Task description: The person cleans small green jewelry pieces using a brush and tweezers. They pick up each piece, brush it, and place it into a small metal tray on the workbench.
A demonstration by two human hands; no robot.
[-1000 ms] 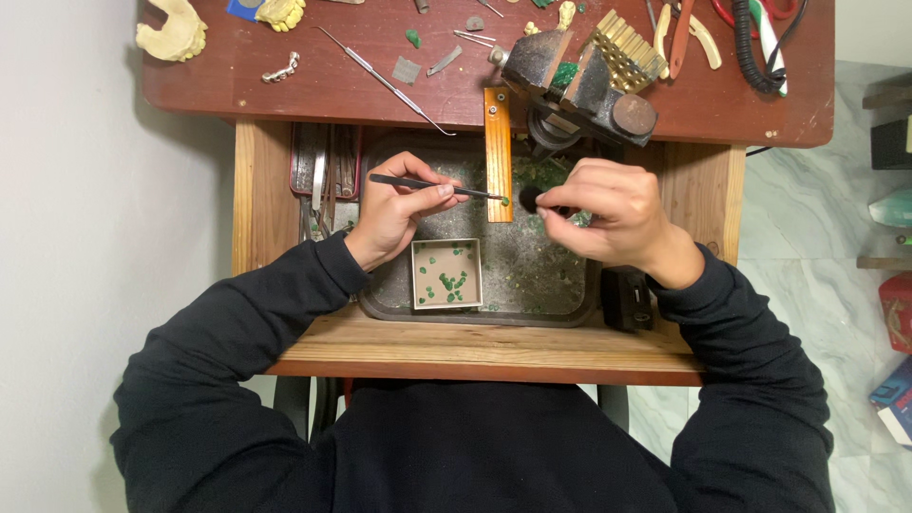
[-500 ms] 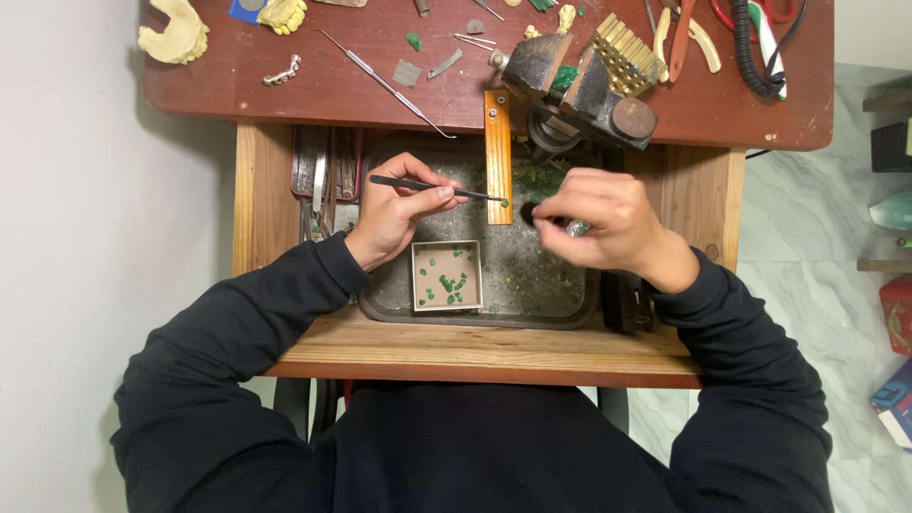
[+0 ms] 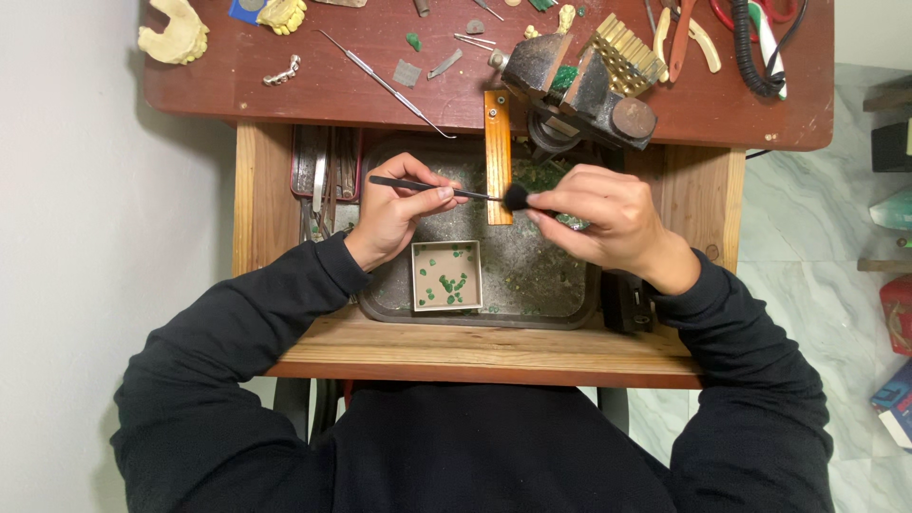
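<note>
A reddish wooden desk (image 3: 361, 90) beside a pale wall carried a small bench vise (image 3: 579, 90), plaster dental casts (image 3: 176, 38) and scattered hand tools. Below it, a dark metal tray (image 3: 551, 275) in a pulled-out drawer held a small square box (image 3: 446, 275) with several green pieces already in it. The left hand (image 3: 394, 214) was closed on a thin black brush (image 3: 446, 190), its tuft meeting a small green piece pinched in the right hand (image 3: 608, 214); more green bits lay loose on the tray, seemingly unfinished.
</note>
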